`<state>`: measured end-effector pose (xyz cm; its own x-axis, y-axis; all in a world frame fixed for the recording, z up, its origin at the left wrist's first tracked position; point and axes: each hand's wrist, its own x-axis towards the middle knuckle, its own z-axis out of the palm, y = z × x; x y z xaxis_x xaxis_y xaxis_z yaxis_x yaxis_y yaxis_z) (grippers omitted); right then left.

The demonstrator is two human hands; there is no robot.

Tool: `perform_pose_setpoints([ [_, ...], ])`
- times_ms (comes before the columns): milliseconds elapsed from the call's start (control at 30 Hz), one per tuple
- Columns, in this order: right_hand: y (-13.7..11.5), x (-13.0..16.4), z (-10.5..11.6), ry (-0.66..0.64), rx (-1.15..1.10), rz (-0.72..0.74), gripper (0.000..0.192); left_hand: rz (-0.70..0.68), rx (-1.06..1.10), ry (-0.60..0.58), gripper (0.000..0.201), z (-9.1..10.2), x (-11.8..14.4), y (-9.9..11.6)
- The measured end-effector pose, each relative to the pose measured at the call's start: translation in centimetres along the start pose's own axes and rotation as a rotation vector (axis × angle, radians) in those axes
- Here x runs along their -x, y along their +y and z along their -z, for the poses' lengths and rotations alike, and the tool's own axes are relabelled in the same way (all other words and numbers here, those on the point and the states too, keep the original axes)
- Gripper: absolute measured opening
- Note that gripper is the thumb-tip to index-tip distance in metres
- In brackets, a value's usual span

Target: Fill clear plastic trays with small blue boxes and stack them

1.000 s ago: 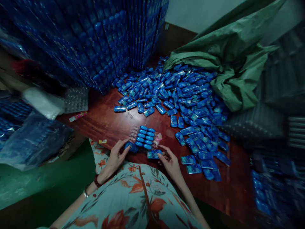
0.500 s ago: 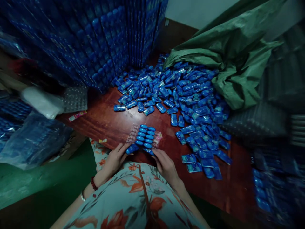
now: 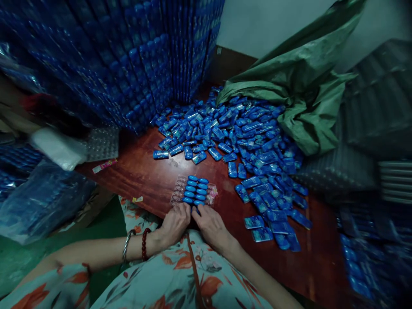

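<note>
In front of my body lies a clear plastic blister tray [image 3: 179,191] on the table. Two columns of glossy blue oval packs [image 3: 189,189] fill its middle, while the cups on its left look bare. My left hand [image 3: 177,222] is at the tray's near edge, fingers bent and pressed together. Close beside it, my right hand [image 3: 211,225] has its fingers closed at the same edge. A bit of a blue pack [image 3: 194,209] shows between the hands, and the fingers cover the rest. Which fingers grip it is partly hidden.
A heap of loose blue packs [image 3: 231,128] spreads over the reddish-brown table [image 3: 138,167], reaching close on my right. Tall stacks of filled trays [image 3: 138,64] rise behind. A green sack [image 3: 299,94] and stacked clear trays [image 3: 341,167] stand at the right; bagged packs [image 3: 45,197] lie left.
Both hands have moved inward, closer together at the tray's near edge. The blue packs seen apart under each hand are now mostly covered by the fingers. My left elbow has swung outward.
</note>
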<state>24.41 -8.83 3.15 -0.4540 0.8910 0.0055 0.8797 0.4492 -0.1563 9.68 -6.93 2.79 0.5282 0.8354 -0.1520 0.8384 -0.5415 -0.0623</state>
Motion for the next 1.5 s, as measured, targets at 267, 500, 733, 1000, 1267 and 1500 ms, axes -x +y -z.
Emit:
perform_pose_setpoints([
  [267, 0.0, 0.6, -0.8, 0.195, 0.042, -0.116, 0.034, -0.062, 0.034, 0.104, 0.029, -0.8, 0.6, 0.1],
  [500, 1.0, -1.3, -2.1, 0.174, -0.049, -0.062, 0.06, -0.085, 0.178, 0.033, 0.036, -0.6, -1.6, -0.5],
  [733, 1.6, -2.4, -2.6, 0.109, -0.067, -0.044, 0.068, 0.015, 0.301, -0.064, 0.037, 1.1, -2.7, -3.8],
  [1000, 5.6, -3.1, -2.3, 0.441, -0.552, -0.121, 0.042, -0.133, 0.556, 0.259, 0.06, -0.1, -6.4, -4.5],
  [1267, 15.7, -12.5, -3.3, 0.351, -0.593, -0.166, 0.032, 0.0, 0.733, 0.413, 0.037, -1.6, -9.9, -5.1],
  [1500, 16.2, -15.1, -2.2, 0.043, -0.321, -0.069, 0.042, 0.032, 0.803, 0.549, 0.018, -2.7, -15.7, -11.3],
])
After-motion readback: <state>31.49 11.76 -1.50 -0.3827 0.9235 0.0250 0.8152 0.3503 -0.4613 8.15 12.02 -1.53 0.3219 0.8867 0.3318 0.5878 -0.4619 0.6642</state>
